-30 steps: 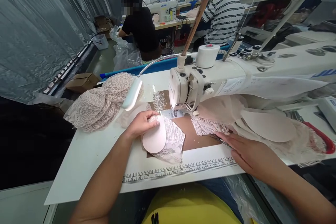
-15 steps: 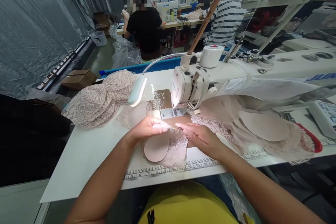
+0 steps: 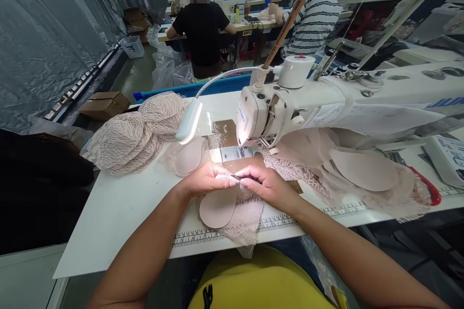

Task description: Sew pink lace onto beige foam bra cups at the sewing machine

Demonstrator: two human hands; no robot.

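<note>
Pale pink lace fabric (image 3: 250,219) with a smooth oval pad (image 3: 217,207) hangs down from my hands onto the table's front edge. My left hand (image 3: 208,178) pinches the fabric's upper edge. Close against it, my right hand (image 3: 266,186) is closed on a small dark tool, mostly hidden by the fingers, with its tip at the fabric edge. Both hands are just in front of the sewing machine (image 3: 250,113), whose needle area is lit. Another lace piece with a pad (image 3: 188,157) lies left of the needle plate.
Lace cups (image 3: 123,142) are piled at the table's left. More fabric and pads (image 3: 366,169) lie under the machine arm, beside a red-handled object (image 3: 427,186). A lamp (image 3: 189,120) stands near the machine head. Two people sit beyond.
My right hand has moved slightly left, closer to my left hand, and the dark tool now meets the fabric edge. The hanging fabric has shifted a little toward me. The view has shifted slightly.
</note>
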